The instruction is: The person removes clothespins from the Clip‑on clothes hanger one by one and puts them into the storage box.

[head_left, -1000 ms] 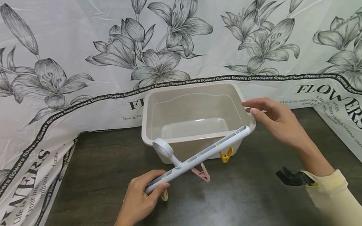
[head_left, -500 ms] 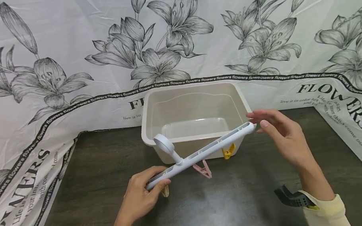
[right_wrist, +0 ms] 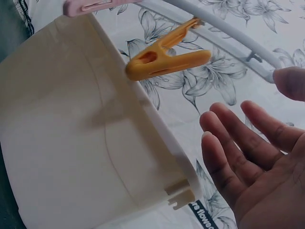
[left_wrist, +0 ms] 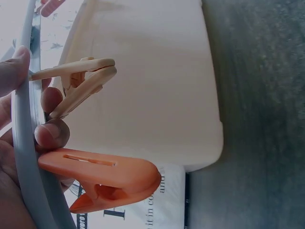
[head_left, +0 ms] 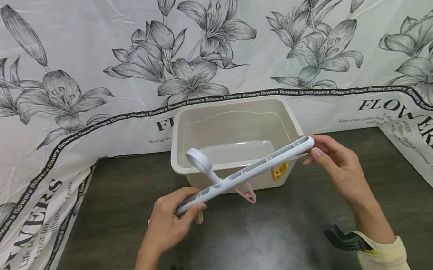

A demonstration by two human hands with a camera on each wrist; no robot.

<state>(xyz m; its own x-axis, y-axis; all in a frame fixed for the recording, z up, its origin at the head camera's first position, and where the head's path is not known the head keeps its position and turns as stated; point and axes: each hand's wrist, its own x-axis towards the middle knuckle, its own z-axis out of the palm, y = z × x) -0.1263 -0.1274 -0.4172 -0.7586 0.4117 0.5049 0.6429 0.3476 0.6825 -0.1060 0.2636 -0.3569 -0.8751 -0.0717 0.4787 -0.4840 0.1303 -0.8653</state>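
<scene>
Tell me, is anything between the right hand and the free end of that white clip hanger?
Nothing visible: the right hand sits right at the hanger tip, thumb beside it, fingers relaxed. The left hand grips the other end.

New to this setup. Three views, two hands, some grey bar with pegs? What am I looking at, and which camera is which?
No machine here: a person works with two bare hands. The wide picture comes from a camera on the person's head, looking down at a dark table ringed by flower-print sheeting. The other two come from cameras strapped to each wrist, so they show close-ups from beside each palm.

The grey bar is a clothes-peg hanger with a round hook knob. The left hand has a grip on its near end, fingers curled round it. The right hand has relaxed fingers; its thumb touches the far end.

Pegs hang under the bar: a pink peg, a yellow peg and a beige peg. Behind stands an empty beige tub.
</scene>
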